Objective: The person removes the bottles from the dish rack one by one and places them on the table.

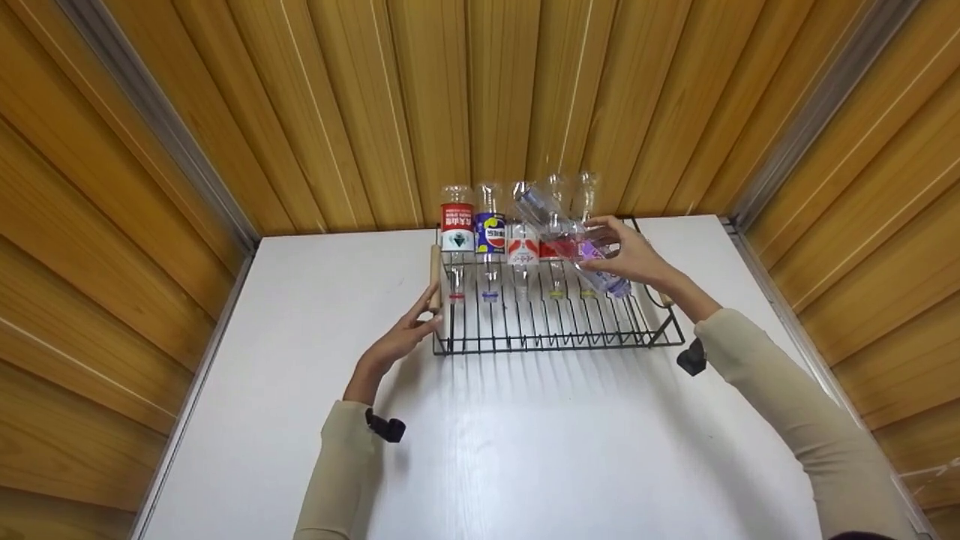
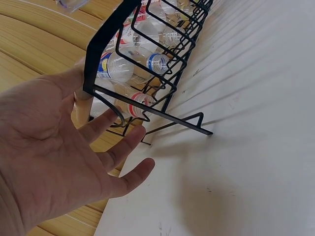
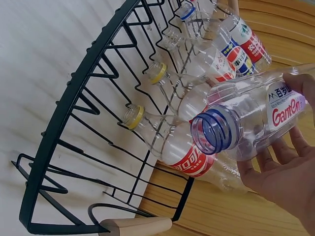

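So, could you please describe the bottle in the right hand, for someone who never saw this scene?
On the white table stands a dark wire rack holding a row of bottles. Over its right part, the right hand grips one clear bottle. It alone is in a hand, and its label reads Ganten in reddish letters.

Bottles (image 1: 457, 234) in row on rack (image 3: 51, 133); rack on table (image 1: 525, 457).

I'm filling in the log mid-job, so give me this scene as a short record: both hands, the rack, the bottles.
left hand: at a wooden handle of the rack
right hand: holds a clear bottle
held bottle: tilted, uncapped, label reads Ganten
rack: dark wire, on a white table
other bottles: five, side by side on the rack, necks towards the person
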Motion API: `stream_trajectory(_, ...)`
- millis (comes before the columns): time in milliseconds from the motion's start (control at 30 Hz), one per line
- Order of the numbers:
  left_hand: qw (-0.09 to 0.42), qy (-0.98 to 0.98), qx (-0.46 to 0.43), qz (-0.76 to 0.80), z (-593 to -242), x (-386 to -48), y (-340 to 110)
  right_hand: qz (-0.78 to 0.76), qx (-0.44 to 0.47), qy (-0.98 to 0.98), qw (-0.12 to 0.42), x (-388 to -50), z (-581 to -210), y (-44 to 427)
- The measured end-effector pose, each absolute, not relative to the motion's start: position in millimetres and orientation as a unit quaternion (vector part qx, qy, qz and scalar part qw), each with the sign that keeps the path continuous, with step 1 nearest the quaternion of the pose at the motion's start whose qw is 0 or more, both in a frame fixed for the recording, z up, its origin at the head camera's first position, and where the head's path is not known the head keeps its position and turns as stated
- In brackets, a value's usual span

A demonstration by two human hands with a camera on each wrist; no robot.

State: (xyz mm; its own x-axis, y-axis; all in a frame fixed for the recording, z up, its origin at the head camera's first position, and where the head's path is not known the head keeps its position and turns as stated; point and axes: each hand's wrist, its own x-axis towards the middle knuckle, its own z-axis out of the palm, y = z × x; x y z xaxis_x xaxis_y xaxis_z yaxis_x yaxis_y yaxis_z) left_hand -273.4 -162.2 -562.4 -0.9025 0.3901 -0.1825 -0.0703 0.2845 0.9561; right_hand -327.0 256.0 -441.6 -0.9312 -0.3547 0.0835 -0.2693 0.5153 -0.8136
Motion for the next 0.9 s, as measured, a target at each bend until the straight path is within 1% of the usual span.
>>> stream_trajectory(267,0.194,0.788,0.110,0.574,-556.3,-270.9,-163.2,-0.426,-0.233,0.872,0.064,-317.7,-436.6,249.9)
stream_trajectory(533,0.159,0.827,0.120,0.525,-541.2,-273.2,-162.8,-0.375,-0.238,0.892,0.078,-311.6,-427.3,253.4)
stream_trajectory(667,0.117,0.850,0.122,0.498,-529.5,-275.4,-164.2,-0.351,-0.248,0.899,0.090,-308.5,-423.8,253.0)
stream_trajectory(833,0.041,0.870,0.128,0.475,-505.2,-276.5,-160.5,-0.353,-0.273,0.889,0.103,-303.2,-421.7,249.6)
stream_trajectory(900,0.012,0.867,0.147,0.477,-494.5,-276.0,-154.9,-0.357,-0.281,0.884,0.106,-300.5,-421.9,248.3)
